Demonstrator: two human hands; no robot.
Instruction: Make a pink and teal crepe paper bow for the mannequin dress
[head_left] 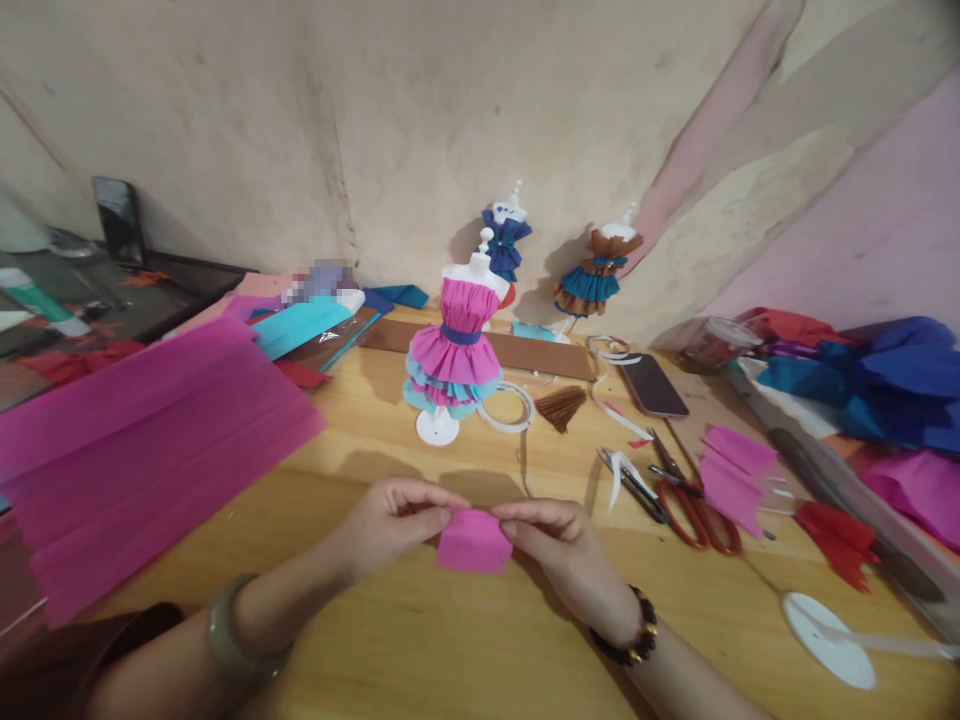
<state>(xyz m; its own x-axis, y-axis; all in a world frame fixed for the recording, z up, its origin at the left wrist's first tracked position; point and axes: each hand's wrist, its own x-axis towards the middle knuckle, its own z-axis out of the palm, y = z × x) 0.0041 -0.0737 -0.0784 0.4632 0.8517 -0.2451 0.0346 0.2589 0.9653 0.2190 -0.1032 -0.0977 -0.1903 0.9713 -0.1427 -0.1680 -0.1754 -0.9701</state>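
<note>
A small piece of pink crepe paper [475, 545] hangs between my two hands, just above the wooden table. My left hand [390, 520] pinches its upper left corner between thumb and fingers. At the upper right corner, my right hand [559, 545] pinches it the same way. Right behind the hands stands a miniature white dress form [437, 427] wearing a pink paper dress [457, 350] with a dark blue waistband and light blue ruffles. The lower edge of the held paper hangs free.
A large pink crepe sheet [150, 450] spreads over the left side. Scissors [686, 505], thread snips [634, 485] and a phone [655, 385] lie to the right. Two more dressed forms, one blue [504, 240], one brown [592, 275], stand by the wall. A tape roll [507, 408] lies behind.
</note>
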